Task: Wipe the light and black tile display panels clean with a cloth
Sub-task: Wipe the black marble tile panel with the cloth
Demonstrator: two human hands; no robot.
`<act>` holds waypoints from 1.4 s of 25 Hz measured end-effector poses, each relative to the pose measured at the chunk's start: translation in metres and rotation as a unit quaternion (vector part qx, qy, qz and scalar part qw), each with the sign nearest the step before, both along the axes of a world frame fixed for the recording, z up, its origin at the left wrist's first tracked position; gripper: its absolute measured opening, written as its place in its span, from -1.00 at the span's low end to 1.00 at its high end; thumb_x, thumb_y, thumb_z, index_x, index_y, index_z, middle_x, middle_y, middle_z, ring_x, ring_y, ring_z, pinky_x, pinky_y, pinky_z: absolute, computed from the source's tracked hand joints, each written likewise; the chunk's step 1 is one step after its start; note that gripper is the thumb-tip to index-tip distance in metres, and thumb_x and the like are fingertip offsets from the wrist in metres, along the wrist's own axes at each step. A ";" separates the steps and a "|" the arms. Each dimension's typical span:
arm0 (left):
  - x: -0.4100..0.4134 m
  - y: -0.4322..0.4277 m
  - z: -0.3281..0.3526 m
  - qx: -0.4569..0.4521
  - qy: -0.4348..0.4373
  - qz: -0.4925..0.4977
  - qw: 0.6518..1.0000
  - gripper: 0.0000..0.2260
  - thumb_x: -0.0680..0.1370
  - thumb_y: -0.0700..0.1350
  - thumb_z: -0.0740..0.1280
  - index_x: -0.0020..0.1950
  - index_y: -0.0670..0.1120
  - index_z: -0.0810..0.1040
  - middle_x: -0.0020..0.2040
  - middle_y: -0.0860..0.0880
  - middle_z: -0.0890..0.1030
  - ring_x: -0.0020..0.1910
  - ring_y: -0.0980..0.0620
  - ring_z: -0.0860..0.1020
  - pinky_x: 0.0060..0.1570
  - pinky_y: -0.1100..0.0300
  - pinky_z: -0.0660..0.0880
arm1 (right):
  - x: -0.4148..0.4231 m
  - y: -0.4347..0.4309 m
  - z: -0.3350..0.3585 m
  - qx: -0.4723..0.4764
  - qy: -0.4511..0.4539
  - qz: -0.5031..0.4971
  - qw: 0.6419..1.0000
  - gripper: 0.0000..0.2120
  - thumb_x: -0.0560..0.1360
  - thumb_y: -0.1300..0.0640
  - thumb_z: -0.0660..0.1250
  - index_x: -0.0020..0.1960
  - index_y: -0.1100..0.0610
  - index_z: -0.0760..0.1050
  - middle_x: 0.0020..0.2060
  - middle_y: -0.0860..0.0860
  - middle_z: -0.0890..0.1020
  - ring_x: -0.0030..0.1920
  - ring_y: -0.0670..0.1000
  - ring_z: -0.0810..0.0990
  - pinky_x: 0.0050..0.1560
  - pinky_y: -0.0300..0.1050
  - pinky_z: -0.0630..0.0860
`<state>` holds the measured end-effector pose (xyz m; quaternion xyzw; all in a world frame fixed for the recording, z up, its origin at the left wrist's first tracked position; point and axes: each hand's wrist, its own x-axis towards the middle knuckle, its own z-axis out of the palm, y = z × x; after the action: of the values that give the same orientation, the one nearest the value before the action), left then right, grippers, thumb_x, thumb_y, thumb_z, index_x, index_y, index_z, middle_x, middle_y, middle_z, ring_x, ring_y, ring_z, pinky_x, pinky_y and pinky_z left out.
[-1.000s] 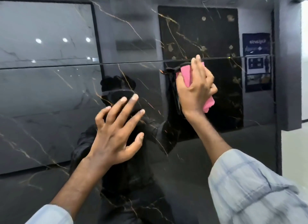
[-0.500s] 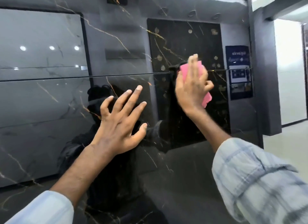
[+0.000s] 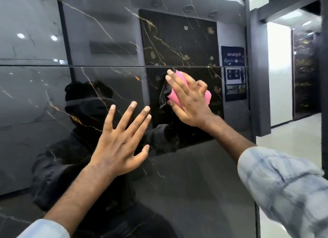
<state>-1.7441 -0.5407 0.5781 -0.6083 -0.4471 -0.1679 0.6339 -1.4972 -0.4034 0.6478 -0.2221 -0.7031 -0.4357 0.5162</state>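
Grips pink cloth [image 3: 174, 94] in right hand [image 3: 188, 99], fingers partly curled round it, pressed to glossy black tile panel [image 3: 177, 184] just under horizontal joint [image 3: 106, 66]. Braces left hand [image 3: 120, 140], fingers spread, seemingly flat on same panel, lower left. Probably needs next sweep leftward along joint.

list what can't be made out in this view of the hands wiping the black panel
Head view only:
- cloth: mostly covered by the right hand, full shape hidden.
- left hand: palm faces away, so contact with the panel is unclear.
- panel: bottom cut off by the lower picture edge.
- poster reflection: lettering mirrored and too small to read.
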 end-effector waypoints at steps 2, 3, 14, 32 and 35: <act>0.000 0.001 -0.001 -0.001 -0.004 -0.012 1.000 -0.30 0.59 0.19 0.21 0.64 -0.17 0.30 0.69 -0.10 0.15 0.67 -0.23 0.09 0.54 -0.45 0.05 | 0.007 0.007 0.018 -0.083 0.137 0.014 0.987 -0.38 0.61 -0.12 0.16 0.64 0.01 0.19 0.63 -0.06 0.22 0.55 0.06 0.28 0.24 0.24 0.33; 0.000 0.001 0.000 -0.002 -0.005 -0.013 1.000 -0.30 0.59 0.19 0.20 0.64 -0.17 0.29 0.69 -0.10 0.16 0.67 -0.23 0.09 0.54 -0.45 0.05 | 0.000 0.005 0.023 -0.148 0.236 0.024 0.960 -0.37 0.61 -0.14 0.12 0.64 0.00 0.16 0.63 -0.09 0.20 0.55 0.06 0.27 0.29 0.25 0.30; -0.001 -0.002 -0.002 -0.014 -0.013 -0.015 1.000 -0.32 0.60 0.17 0.20 0.64 -0.18 0.30 0.70 -0.12 0.13 0.68 -0.23 0.06 0.56 -0.39 0.05 | -0.007 -0.001 0.002 -0.212 0.341 0.001 0.916 -0.35 0.61 -0.16 0.06 0.66 0.00 0.11 0.65 -0.10 0.13 0.57 0.05 0.21 0.30 0.18 0.21; 0.023 0.020 -0.099 -0.176 0.126 -0.052 0.975 -0.38 0.56 0.13 0.28 0.58 -0.10 0.41 0.67 -0.19 0.19 0.66 -0.23 0.14 0.58 -0.28 0.08 | -0.019 -0.015 -0.158 -0.129 0.165 -0.010 0.978 -0.38 0.60 -0.07 0.20 0.62 0.08 0.22 0.61 0.00 0.27 0.53 0.12 0.33 0.21 0.21 0.32; 0.026 0.016 -0.102 -0.201 0.107 -0.068 0.971 -0.41 0.55 0.10 0.29 0.55 -0.11 0.45 0.68 -0.18 0.17 0.67 -0.25 0.11 0.57 -0.30 0.10 | 0.005 0.003 -0.108 -0.188 0.256 0.017 0.948 -0.35 0.57 -0.11 0.17 0.63 0.01 0.20 0.61 -0.06 0.26 0.53 0.06 0.31 0.26 0.26 0.31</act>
<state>-1.7180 -0.5248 0.4760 -0.7668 -0.3584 -0.0513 0.5301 -1.4919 -0.4002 0.5402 -0.4072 -0.6199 -0.2154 0.6352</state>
